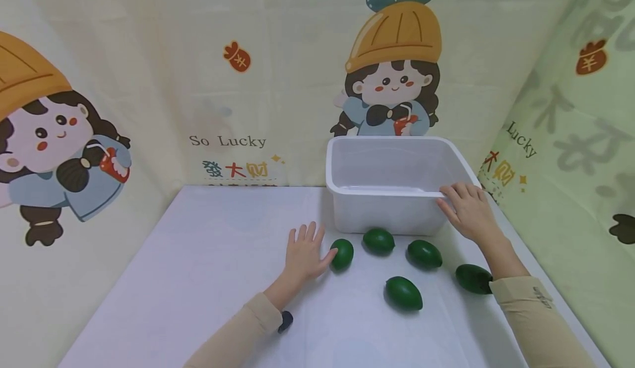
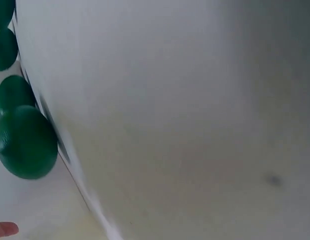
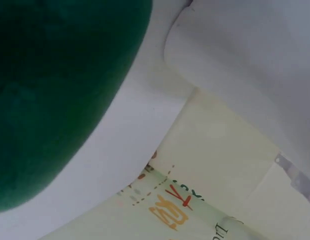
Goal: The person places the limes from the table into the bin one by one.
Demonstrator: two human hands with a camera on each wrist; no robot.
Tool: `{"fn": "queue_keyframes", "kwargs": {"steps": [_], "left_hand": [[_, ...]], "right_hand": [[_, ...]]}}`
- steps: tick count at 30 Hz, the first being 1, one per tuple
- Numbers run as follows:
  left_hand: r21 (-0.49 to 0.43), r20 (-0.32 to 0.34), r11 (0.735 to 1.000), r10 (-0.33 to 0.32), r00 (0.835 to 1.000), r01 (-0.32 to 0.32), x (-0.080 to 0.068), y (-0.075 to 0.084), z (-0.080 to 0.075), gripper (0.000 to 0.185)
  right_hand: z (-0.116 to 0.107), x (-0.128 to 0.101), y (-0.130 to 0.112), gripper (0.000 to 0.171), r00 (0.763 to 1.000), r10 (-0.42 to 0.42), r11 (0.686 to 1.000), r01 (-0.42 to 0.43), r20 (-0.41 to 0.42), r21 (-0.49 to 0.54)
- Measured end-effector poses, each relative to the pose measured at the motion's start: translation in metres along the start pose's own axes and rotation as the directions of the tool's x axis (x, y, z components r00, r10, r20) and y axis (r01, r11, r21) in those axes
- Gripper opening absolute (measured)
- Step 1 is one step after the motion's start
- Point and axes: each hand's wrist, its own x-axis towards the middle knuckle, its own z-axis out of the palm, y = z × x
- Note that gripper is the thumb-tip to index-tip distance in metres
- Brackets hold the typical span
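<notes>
Several green limes lie on the white table in the head view. My left hand point(image 1: 303, 255) is spread flat with straight fingers, its thumb at the side of the leftmost lime point(image 1: 342, 255). A white plastic bin point(image 1: 387, 214) stands behind the limes. At its front right corner my right hand point(image 1: 468, 211) holds the rim, fingers over the top and thumb on the outer front side. A lime point(image 1: 473, 279) sits by the right sleeve and is partly hidden by it. In the left wrist view a fingertip point(image 2: 5, 229) shows near a lime point(image 2: 26, 142).
Between the arms lies another lime point(image 1: 403, 293), with two more, a lime point(image 1: 378, 241) and a lime point(image 1: 424, 254), close to the bin's front. A small dark object point(image 1: 285, 322) shows beside the left cuff. Printed cloth walls point(image 1: 278, 81) enclose the table point(image 1: 208, 258).
</notes>
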Motion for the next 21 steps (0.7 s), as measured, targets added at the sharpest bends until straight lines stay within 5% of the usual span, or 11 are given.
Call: {"fn": "queue_keyframes", "kwargs": {"steps": [14,21], "left_hand": [[0.085,0.122,0.996,-0.039,0.992,0.029,-0.010,0.030,-0.001,0.076],[0.180,0.127,0.984,-0.033,0.991,0.009,-0.009,0.036,0.002,0.078]], "right_hand": [[0.004,0.000,-0.001,0.039,1.000,0.008,1.000,-0.008,-0.029,0.001],[0.005,-0.002,0.000,0.041,0.999,0.007,1.000,-0.007,-0.045,0.000]]}}
